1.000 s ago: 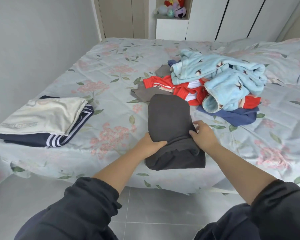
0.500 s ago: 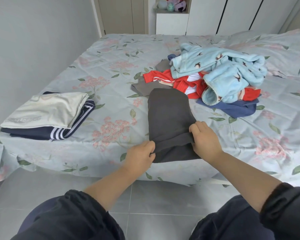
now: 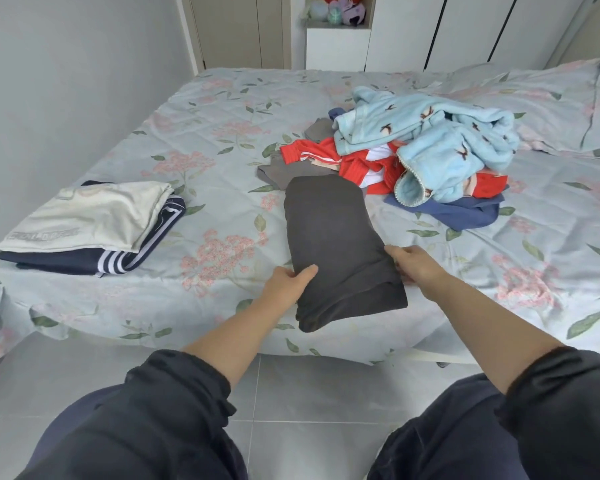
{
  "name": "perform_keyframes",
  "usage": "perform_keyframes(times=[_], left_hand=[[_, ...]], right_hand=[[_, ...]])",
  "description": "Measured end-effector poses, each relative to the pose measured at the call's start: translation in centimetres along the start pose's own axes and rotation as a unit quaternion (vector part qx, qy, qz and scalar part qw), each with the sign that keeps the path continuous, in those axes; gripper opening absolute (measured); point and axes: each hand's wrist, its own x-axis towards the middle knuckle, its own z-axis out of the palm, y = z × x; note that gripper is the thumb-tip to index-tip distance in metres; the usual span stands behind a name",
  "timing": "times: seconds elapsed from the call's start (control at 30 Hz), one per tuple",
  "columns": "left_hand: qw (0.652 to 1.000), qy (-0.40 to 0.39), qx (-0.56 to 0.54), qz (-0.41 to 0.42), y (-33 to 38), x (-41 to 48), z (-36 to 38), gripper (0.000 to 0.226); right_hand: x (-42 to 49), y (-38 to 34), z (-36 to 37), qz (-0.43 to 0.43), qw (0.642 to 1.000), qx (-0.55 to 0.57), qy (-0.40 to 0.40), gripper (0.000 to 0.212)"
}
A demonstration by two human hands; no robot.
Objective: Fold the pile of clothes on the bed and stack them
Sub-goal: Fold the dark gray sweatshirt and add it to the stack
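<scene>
Bright, even, diffuse light; shadows soft and faint. Slight overall softness. Wide-angle bending at frame edges.
</scene>
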Motion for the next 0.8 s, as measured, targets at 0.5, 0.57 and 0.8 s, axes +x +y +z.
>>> perform_keyframes(times=[0.5, 0.57, 0.8], left_hand=[[0.945, 0.066, 0.320, 0.029, 4.2, 3.8, -17.5, 0.050], [0.852, 0.200, 0.480, 0.055, 3.4, 4.6, -18.0, 0.055], [0.821, 0.140, 0.509, 0.218, -0.6, 6.1, -7.2, 0.065]], right_hand=[[-4.2, -4.4, 7.6, 0.024, 0.959, -0.092, -0.266, 0.024], [-3.2, -4.9, 8.2, -0.049, 0.985, -0.116, -0.121, 0.018], [1.3, -6.6, 8.4, -0.338, 0.898, -0.234, 0.156, 0.035]])
